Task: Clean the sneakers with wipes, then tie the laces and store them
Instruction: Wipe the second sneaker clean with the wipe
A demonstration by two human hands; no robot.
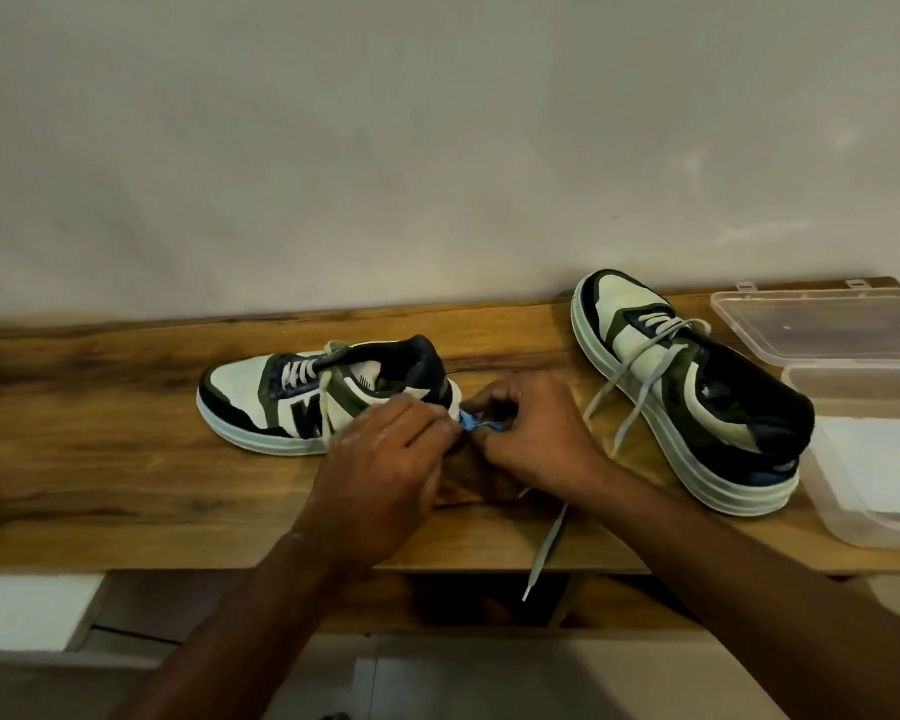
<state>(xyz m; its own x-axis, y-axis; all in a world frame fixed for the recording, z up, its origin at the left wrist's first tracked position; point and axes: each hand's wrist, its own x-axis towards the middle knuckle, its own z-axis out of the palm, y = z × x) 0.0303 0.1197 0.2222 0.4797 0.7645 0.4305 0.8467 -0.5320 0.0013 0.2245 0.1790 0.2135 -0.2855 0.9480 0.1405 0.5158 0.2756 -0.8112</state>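
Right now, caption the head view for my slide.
Both hands pinch a small blue item between two unlaced sneakers on a wooden table.

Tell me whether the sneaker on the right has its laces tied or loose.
Loose. The right sneaker has untied laces trailing onto the wooden table, one end hanging over the front edge.

Between the pinching fingers sits a small bright-blue object (pixel 473 424). Left of that grip, a sneaker (pixel 313 397) in white, olive green and navy — pale sole. Right of it, a second sneaker (pixel 697 392) in matching colours, with grey-white laces. Beneath: a brown, dark-streaked wooden table (pixel 126 459).
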